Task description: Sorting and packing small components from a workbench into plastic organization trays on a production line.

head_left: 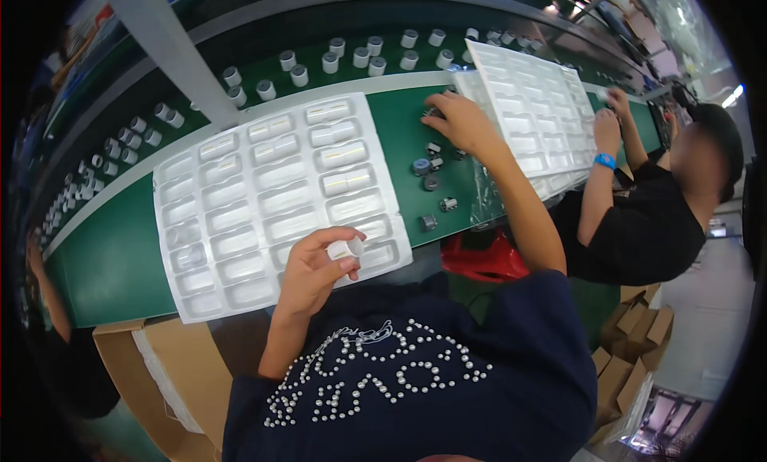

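My left hand (311, 270) is closed around a short white cylinder (345, 250), holding it over the near right corner of a white blister tray (281, 173). Some of the tray's pockets hold white cylinders (347, 181), mostly in the right column and the far rows. Farther right, my right hand (466, 126) reaches across the green work surface. Its thumb and fingers close on a small dark metal part (430, 112), partly hidden by the fingertips. Several small dark and silver metal parts (431, 182) lie loose on the green surface just nearer to me.
More white trays (535, 110) are stacked at the right, one tilted up. Behind a pale rail, rows of white cylinders with dark tops (330, 61) stand on a green belt. A co-worker (663, 198) sits at right. An open cardboard box (172, 382) stands below left; a red object (483, 258) sits under the edge.
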